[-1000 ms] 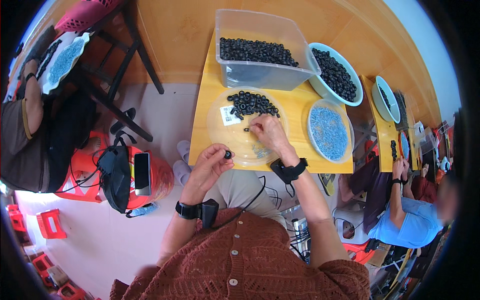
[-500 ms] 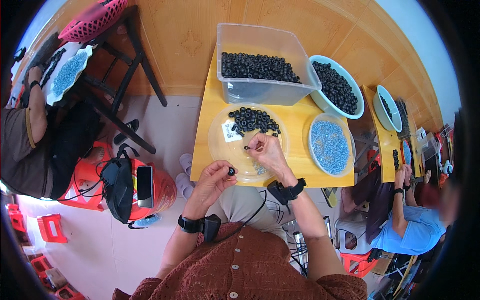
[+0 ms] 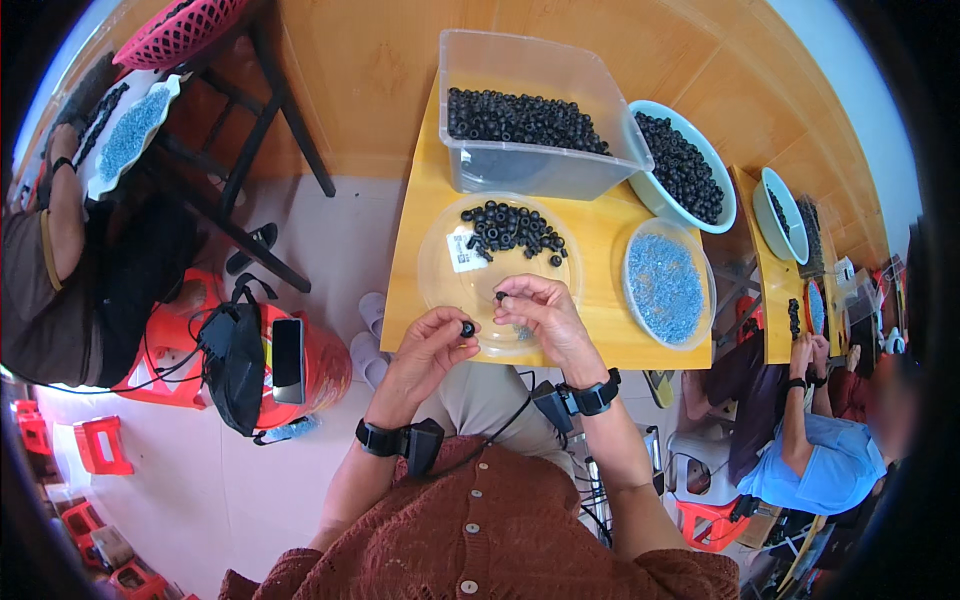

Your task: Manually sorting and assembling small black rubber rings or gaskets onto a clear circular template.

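My left hand (image 3: 422, 355) pinches a round black ring-shaped part (image 3: 467, 328) with a hole in it, between thumb and fingertips. Just right of it, my right hand (image 3: 552, 318) grips a smaller dark piece (image 3: 501, 296) at its fingertips; its exact kind is too small to tell. Both hands hover over the near part of a round clear plastic tray (image 3: 437, 285). A loose pile of black ring-shaped parts (image 3: 510, 228) lies at the tray's far side, beside a white printed label (image 3: 466, 250). A few small clear bluish pieces (image 3: 522, 332) lie partly hidden by my right hand.
Behind the tray stands a clear bin (image 3: 530, 165) of black parts, with a pale blue bowl (image 3: 722, 205) of more to its right. A round dish (image 3: 662, 285) holds small bluish pieces. Other people (image 3: 815, 450) sit at both sides. A phone (image 3: 288, 360) lies on a red stool.
My right hand has risen slightly from the tray with the small dark piece in its fingertips. My left hand has turned a little and come nearer to it, still holding the black part.
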Tool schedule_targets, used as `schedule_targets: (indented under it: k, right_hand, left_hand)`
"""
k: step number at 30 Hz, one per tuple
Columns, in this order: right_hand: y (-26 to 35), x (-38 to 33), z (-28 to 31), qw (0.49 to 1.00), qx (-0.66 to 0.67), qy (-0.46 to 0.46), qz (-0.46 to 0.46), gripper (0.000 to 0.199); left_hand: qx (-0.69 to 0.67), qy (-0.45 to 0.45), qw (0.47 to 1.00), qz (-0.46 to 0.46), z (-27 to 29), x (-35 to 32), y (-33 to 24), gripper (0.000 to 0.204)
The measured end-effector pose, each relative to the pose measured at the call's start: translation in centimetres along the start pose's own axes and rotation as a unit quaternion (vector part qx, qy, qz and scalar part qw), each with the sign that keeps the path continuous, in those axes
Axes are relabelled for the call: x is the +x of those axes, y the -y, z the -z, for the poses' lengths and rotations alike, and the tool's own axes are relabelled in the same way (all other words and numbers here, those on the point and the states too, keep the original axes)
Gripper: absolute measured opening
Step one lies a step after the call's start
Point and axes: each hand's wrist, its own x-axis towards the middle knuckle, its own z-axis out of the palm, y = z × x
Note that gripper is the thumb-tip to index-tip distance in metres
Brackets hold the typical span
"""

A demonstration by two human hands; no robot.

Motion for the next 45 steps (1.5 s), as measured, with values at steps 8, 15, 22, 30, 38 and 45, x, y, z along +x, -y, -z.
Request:
schedule_targets:
  k: [8,15,22,30,38,45]
  right_hand:
    - [0.2,-2.0,-1.5,0.999,-0.025,0.027,0.035,0.014]
    - [-0.1,-3.3,-3.5,0.981,-0.158,-0.029,0.107,0.014]
    - [-0.1,-3.9,-4.7,0.941,-0.269,-0.08,0.191,0.013]
    - [0.5,-4.1,-4.9,0.856,-0.443,-0.079,0.255,0.014]
    - [0.5,-4.6,-5.6,0.791,-0.526,-0.088,0.302,0.014]
    - [-0.4,-4.4,-5.4,0.795,-0.528,-0.075,0.291,0.019]
  left_hand:
    - [0.008,-0.003,1.0,-0.006,-0.2,-0.1,0.1,0.017]
    - [0.023,0.002,1.0,-0.01,-0.1,-0.3,0.2,0.017]
    - [0.018,0.023,1.0,-0.008,-0.5,0.0,0.4,0.019]
    - [0.082,0.004,0.996,-0.035,-1.4,-0.4,0.0,0.018]
    - [0.116,-0.011,0.992,-0.047,-1.5,-0.6,0.0,0.017]
    - [0.158,-0.018,0.984,-0.075,-1.0,-0.4,0.6,0.018]
